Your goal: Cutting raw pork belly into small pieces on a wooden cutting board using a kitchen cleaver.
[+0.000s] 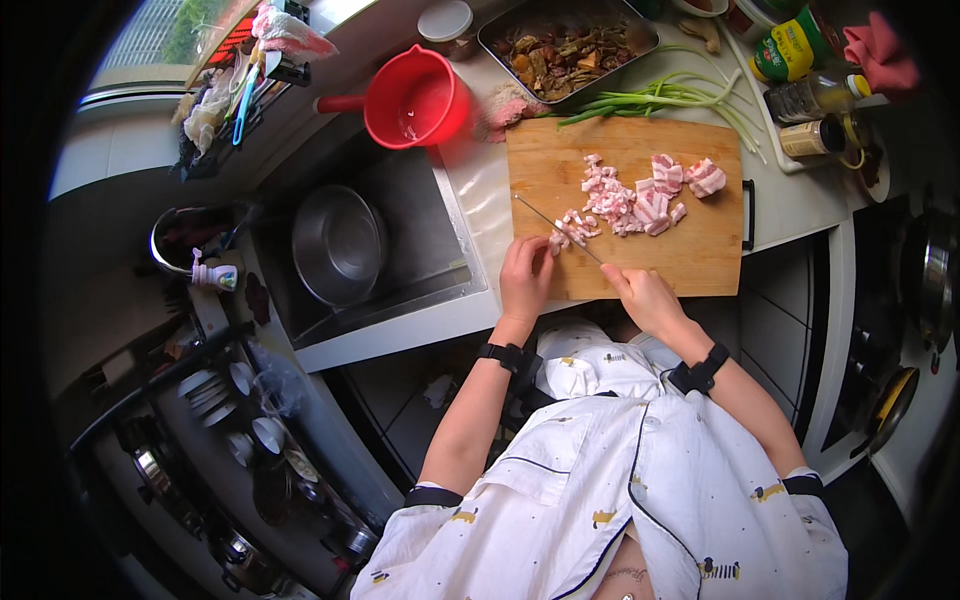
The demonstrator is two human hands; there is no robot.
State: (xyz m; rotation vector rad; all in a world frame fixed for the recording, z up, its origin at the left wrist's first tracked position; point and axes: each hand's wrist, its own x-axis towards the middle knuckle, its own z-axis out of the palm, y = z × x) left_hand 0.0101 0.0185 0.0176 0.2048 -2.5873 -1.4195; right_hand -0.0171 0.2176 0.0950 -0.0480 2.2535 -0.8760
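My right hand [651, 298] grips the handle of a knife [551, 225], its thin blade edge seen from above. The blade reaches left across a small group of diced raw pork [581, 223] on the wooden cutting board [637, 270]. Fingers curled, my left hand [525, 276] rests at the board's lower left corner, its fingertips against the bits of meat left of the blade. Further right on the board lie a larger pile of diced pork [609, 196], several streaky slices [654, 202] and a small chunk [705, 178].
Behind the board are green onions [660, 101] and a metal tray of cooked food [570, 45]. A red dipper [420, 97] stands by the sink [405, 225], which holds a metal bowl [339, 244]. Bottles [814, 97] stand at right, near the stove [870, 300].
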